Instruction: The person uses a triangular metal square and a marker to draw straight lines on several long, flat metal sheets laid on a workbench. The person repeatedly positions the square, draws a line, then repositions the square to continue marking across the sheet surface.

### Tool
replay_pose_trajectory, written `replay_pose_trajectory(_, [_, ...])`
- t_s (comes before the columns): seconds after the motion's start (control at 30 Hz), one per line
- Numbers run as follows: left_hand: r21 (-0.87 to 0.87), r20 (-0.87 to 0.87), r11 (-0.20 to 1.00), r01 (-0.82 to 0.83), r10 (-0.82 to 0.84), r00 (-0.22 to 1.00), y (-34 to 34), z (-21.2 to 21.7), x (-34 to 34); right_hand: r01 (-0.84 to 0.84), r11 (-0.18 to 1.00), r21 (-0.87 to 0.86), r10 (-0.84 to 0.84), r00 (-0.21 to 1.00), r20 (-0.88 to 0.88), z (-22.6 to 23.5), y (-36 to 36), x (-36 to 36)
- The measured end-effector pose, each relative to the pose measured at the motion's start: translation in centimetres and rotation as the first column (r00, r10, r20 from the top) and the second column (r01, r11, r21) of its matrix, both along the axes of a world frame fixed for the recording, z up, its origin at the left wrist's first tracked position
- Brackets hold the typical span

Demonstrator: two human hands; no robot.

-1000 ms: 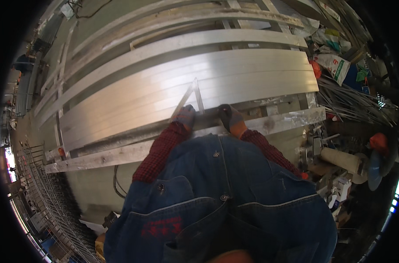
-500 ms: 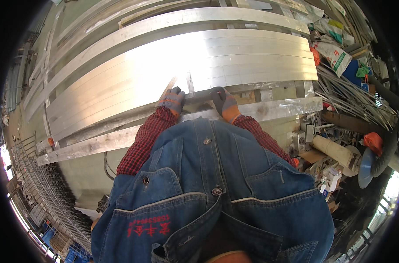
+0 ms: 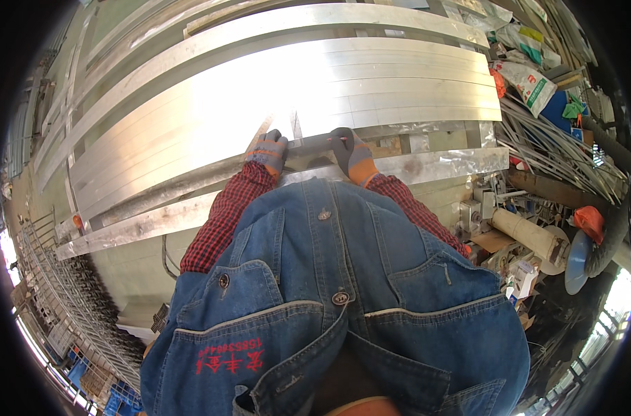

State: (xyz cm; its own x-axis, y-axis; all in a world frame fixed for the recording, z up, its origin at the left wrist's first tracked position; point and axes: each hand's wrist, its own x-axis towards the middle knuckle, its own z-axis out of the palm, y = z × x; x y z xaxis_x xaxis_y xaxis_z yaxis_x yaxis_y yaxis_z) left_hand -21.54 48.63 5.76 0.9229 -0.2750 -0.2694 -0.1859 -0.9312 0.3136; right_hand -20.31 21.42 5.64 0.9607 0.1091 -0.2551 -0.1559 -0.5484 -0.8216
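Several shiny metal strips (image 3: pixel 405 80) lie side by side in front of me, with fine lines across them. My left hand (image 3: pixel 267 151), in a grey and orange glove, is closed at their near edge. Its fingers curl over the lower end of a narrow, ruler-like strip (image 3: pixel 261 128). Just right of it, a thin tapered metal blade (image 3: pixel 296 125) lies on the shiny surface; glare blurs its outline. My right hand (image 3: pixel 353 156), gloved alike, pinches a thin pen-like stick (image 3: pixel 341 139) with a bit of red at the same edge. Its full length is hidden.
Long metal beams (image 3: pixel 454 165) run under and beside the strips. At the right lie a bundle of thin rods (image 3: pixel 551 149), printed sacks (image 3: pixel 530 87), a cylindrical machine (image 3: pixel 530 236) and a round disc (image 3: pixel 577 263). Wire racks (image 3: pixel 72 305) stand at the lower left.
The view has shifted slightly, so the strips sit a little higher and further left. Both hands stay at the near edge. The stick in my right hand shows more clearly.
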Motion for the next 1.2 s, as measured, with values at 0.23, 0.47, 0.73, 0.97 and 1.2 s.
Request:
replay_pose_trajectory(0.23, [0.005, -0.017, 1.0, -0.007, 0.007, 1.0, -0.1, 0.0, 0.0, -0.076, 0.997, -0.024, 0.077, 0.997, 0.03, -0.5, 0.1, 0.4])
replay_pose_trajectory(0.47, [-0.024, -0.039, 0.999, -0.03, 0.029, 0.999, -0.2, 0.4, -0.1, -0.358, 0.871, -0.336, 0.467, 0.817, 0.34, 0.3, 1.3, 1.0])
replay_pose_trajectory(0.73, [0.024, -0.08, 1.0, 0.014, -0.012, 0.997, 0.0, 0.8, 0.2, -0.371, 0.87, -0.323, 0.439, 0.883, 0.168, -1.1, 2.1, 1.8])
replay_pose_trajectory(0.97, [-0.016, -0.009, 1.0, 0.015, -0.015, 1.0, 0.1, 0.3, 0.0, -0.303, 0.906, -0.294, 0.37, 0.905, 0.208, 0.1, 2.5, 1.9])
replay_pose_trajectory(1.2, [-0.019, -0.014, 1.0, 0.025, -0.025, 1.0, 0.2, 0.5, 0.0, -0.339, 0.887, -0.314, 0.412, 0.887, 0.207, 0.6, 3.1, 2.8])
